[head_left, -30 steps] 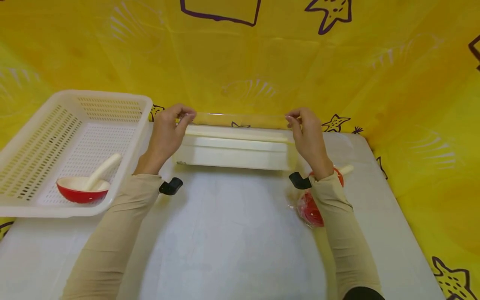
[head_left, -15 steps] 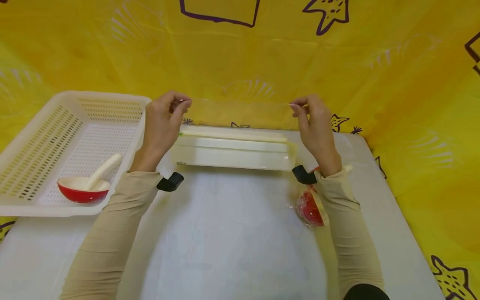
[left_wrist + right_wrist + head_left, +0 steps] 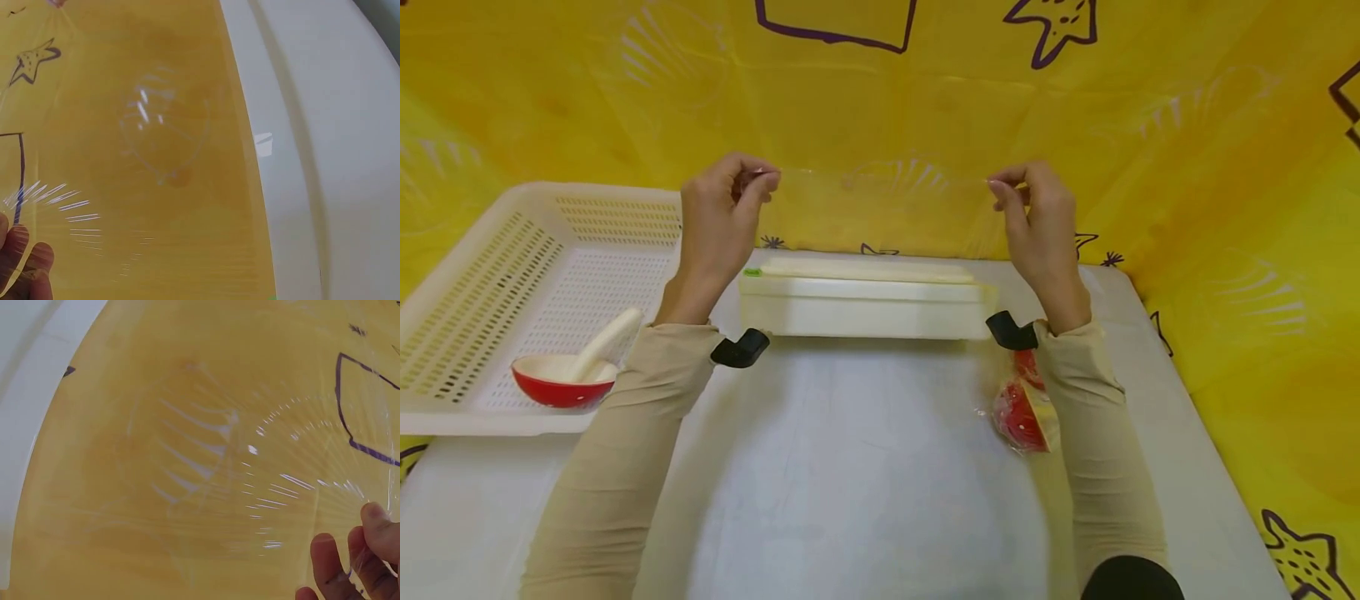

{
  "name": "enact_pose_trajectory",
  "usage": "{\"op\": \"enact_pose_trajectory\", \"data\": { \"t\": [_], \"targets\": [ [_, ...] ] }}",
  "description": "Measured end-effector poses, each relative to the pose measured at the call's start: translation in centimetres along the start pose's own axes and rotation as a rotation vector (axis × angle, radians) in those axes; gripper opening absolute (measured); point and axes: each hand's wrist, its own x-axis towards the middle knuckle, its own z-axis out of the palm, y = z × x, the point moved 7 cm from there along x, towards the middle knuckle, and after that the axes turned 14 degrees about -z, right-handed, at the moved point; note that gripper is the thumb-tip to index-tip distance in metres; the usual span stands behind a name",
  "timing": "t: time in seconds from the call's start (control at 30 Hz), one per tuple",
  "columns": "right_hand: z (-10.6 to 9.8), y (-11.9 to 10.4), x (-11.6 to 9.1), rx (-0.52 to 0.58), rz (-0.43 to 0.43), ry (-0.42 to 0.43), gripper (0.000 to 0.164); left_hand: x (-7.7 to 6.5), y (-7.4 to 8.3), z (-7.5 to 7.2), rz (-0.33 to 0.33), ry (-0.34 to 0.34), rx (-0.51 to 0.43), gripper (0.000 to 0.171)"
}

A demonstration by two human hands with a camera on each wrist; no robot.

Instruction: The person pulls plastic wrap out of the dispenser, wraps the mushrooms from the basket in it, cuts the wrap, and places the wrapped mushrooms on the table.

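Observation:
A clear sheet of cling film is stretched between my two hands above a long white cling film box at the back of the table. My left hand pinches the sheet's upper left corner between thumb and fingers. At the upper right corner, my right hand pinches it the same way. Fine creases fan out from the thumb of the right hand in the right wrist view. In the left wrist view, only the fingertips of the left hand show at the lower left, behind the film.
On the left, a white perforated plastic basket holds a red-and-white bowl with a white spoon. A red bowl wrapped in film lies by my right forearm, with another red item partly hidden behind. A yellow patterned cloth hangs behind.
Both hands have risen and moved slightly apart, drawing the film higher above the box. The box has stayed nearly in place, and its green label now shows at the left end.

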Motion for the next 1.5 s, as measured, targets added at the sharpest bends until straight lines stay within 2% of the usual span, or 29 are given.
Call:
{"op": "enact_pose_trajectory", "data": {
  "t": [0.37, 0.67, 0.93, 1.27, 1.5],
  "targets": [
    [-0.3, 0.1, 1.4, -0.012, -0.001, 0.013, 0.028, 0.9, 1.0, -0.6, -0.072, 0.012, -0.021, 0.02],
    [-0.2, 0.6, 2.3, -0.016, 0.013, 0.01, 0.03, 1.9, 0.6, -0.3, -0.143, -0.019, -0.086, 0.018],
    [-0.6, 0.8, 3.2, -0.019, 0.033, 0.033, 0.029, 2.3, 1.5, -0.4, -0.129, -0.012, -0.084, 0.019],
    [-0.4, 1.0, 3.6, -0.005, 0.063, 0.038, 0.031, 2.2, 1.3, -0.2, -0.108, 0.016, -0.082, 0.017],
    [-1.4, 0.9, 4.3, -0.024, 0.094, 0.076, 0.031, 2.6, 2.3, -0.4, -0.073, 0.047, -0.114, 0.015]
  ]
}}
